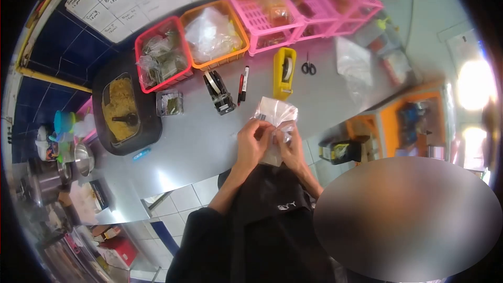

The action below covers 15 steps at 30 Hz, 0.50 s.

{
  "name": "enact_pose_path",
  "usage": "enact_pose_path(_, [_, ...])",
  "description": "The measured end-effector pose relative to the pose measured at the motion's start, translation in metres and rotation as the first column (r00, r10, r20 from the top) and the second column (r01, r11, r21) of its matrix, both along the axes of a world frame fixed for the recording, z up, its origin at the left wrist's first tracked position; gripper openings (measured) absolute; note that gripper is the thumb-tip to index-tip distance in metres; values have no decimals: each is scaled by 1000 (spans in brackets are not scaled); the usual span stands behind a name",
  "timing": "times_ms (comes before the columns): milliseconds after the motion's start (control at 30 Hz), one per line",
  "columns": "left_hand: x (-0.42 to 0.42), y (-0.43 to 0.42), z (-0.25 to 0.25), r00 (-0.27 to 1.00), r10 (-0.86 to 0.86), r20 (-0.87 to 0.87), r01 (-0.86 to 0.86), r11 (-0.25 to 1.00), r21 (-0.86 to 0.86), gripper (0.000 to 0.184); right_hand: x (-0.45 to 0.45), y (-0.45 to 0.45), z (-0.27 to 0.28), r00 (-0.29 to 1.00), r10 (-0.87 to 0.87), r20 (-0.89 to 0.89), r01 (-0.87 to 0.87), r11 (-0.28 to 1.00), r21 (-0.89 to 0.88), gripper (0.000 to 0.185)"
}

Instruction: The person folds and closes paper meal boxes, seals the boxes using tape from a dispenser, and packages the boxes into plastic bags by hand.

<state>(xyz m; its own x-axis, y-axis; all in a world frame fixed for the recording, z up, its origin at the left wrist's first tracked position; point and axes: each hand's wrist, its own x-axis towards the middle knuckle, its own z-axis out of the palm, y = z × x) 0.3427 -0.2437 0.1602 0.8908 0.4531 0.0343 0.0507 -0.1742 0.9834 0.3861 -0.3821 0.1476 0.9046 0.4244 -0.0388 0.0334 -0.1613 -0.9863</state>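
Observation:
A clear plastic bag [275, 108] with something pale inside is held up at the front edge of the metal table. My left hand [253, 142] pinches the bag from the left, its fingers curled together. On the other side, my right hand [291, 148] is closed on the same bag, with thumb and fingers close to the left fingertips. What lies between the fingertips is too small to make out. Beyond the bag stands a yellow tape dispenser [283, 76], and a black tape dispenser [219, 93] is to its left.
On the metal table [194, 141] lie markers [244, 85], scissors [308, 65] and a small packed box [170, 103]. Behind stand a red basket [163, 55], an orange basket [215, 34] and pink baskets [272, 15]. A black tub [128, 107] of brownish powder with a scoop sits left.

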Motion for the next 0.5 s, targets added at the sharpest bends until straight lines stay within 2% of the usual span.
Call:
enact_pose_path(67, [-2,0,-4,1000,-25,-9,25,998,57,8,-2,0,6,999,-18,-41,18,1000,6,11])
enact_pose_path(133, [-5,1,-7,987,-71,143,50,988,143,10,-3,1,7,996,-39,-81,40,999,11,10])
enact_pose_path(233, [-11,2,-6,990,-66,122,42,981,189,11,-4,-2,2,999,-28,-27,28,999,16,10])
enact_pose_path(267, [-13,0,-3,991,-62,121,39,981,190,11,-5,-3,3,999,-20,-27,21,1000,14,10])
enact_pose_path(333, [-14,-2,7,997,17,76,-24,997,80,12,-6,-3,4,1000,-8,-26,8,1000,13,10])
enact_pose_path(500, [-17,-4,2,989,43,141,-64,987,149,13,-10,-4,11,997,-36,-66,37,999,10,10])
